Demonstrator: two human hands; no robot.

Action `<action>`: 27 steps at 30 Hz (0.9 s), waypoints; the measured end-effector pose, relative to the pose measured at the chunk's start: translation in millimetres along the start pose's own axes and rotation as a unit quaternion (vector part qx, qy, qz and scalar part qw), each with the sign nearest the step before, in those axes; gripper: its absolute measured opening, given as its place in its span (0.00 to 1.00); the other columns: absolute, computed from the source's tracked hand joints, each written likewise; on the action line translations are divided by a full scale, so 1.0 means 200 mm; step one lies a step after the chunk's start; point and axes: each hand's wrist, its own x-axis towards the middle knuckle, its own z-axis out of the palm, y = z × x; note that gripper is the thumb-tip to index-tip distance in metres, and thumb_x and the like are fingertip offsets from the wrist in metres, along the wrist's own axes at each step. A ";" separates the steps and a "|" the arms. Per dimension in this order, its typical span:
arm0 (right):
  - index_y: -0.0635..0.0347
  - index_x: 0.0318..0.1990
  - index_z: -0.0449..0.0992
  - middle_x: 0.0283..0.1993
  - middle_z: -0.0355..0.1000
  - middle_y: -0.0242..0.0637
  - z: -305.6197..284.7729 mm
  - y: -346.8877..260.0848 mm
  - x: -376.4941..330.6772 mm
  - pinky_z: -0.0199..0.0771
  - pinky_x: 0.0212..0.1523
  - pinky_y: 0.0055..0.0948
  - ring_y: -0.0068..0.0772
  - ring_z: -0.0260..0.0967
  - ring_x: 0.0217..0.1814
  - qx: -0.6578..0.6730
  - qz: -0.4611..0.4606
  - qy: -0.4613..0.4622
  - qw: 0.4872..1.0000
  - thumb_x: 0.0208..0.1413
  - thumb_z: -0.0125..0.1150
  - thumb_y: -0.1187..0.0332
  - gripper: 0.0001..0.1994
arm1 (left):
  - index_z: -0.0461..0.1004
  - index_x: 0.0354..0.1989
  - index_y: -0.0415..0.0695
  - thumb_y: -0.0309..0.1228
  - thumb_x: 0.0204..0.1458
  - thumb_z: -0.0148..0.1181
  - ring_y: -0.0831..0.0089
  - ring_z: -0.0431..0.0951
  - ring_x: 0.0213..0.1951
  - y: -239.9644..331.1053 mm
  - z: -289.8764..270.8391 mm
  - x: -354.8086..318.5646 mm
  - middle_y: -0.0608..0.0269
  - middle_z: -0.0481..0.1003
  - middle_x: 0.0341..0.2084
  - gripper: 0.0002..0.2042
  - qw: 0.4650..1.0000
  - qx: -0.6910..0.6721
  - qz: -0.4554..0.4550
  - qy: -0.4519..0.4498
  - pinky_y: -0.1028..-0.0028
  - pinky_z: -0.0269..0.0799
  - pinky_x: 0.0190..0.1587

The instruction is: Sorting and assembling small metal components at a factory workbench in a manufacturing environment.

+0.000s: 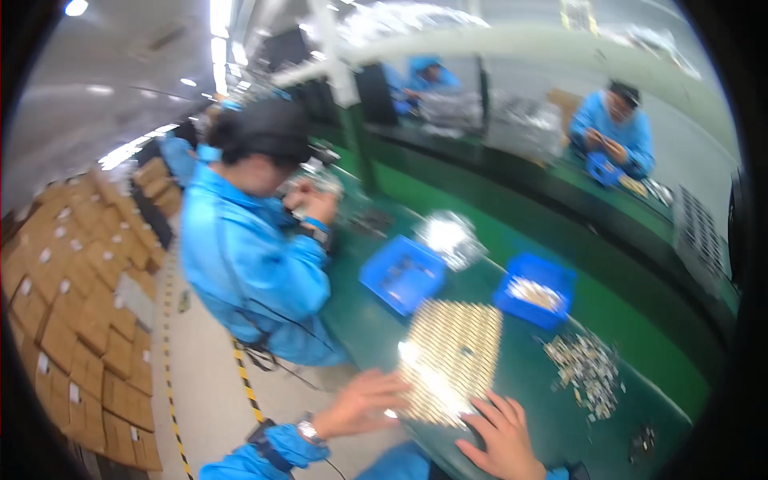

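A sheet-like panel [452,344] packed with rows of small cream-and-gold pieces lies on the green workbench [352,272] in front of me. One small dark piece rests on its upper right part. My left hand [364,406] is at the panel's left edge, fingers stretched out toward it; I cannot tell if they touch. At the near right corner, my right hand [504,436] has its fingers spread, the tips at or just over the edge. Neither hand appears to grip anything. Glare hides part of the panel's left side.
Beyond the panel stand a blue bin [404,274] with dark parts, a blue bin [536,290] with pale parts and a clear plastic bag [450,238]. Loose small parts [584,372] are heaped on the right. A co-worker [248,232] in blue sits at left; cardboard boxes [80,320] line the floor.
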 end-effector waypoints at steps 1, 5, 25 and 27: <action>0.58 0.49 0.76 0.58 0.72 0.47 -0.01 -0.01 -0.02 0.63 0.64 0.52 0.53 0.65 0.65 -0.008 -0.012 0.032 0.999 0.54 0.66 0.65 0.16 | 0.81 0.52 0.58 0.36 0.49 0.76 0.60 0.66 0.70 -0.01 0.02 0.01 0.69 0.72 0.64 0.20 1.000 -0.001 0.008 0.000 0.49 0.58 0.69; 0.57 0.54 0.76 0.66 0.68 0.46 0.02 0.02 -0.06 0.52 0.71 0.56 0.55 0.56 0.74 0.038 0.009 -0.023 0.999 0.53 0.68 0.66 0.20 | 0.79 0.49 0.52 0.39 0.55 0.67 0.59 0.69 0.66 0.01 0.06 -0.02 0.66 0.72 0.63 0.14 0.996 0.081 0.033 0.020 0.51 0.64 0.65; 0.57 0.52 0.78 0.64 0.69 0.47 0.09 0.04 -0.08 0.58 0.69 0.51 0.57 0.59 0.71 0.028 -0.023 -0.010 0.999 0.54 0.67 0.65 0.18 | 0.79 0.40 0.54 0.45 0.55 0.65 0.63 0.75 0.52 -0.01 0.03 0.03 0.64 0.77 0.52 0.11 0.994 0.092 0.058 -0.012 0.61 0.66 0.50; 0.57 0.52 0.78 0.63 0.69 0.47 0.11 0.04 -0.12 0.59 0.68 0.51 0.56 0.59 0.70 0.027 -0.017 0.004 0.999 0.53 0.67 0.64 0.19 | 0.79 0.40 0.54 0.45 0.55 0.66 0.64 0.76 0.51 0.00 0.04 0.04 0.65 0.77 0.52 0.11 0.992 0.085 0.080 -0.040 0.62 0.66 0.49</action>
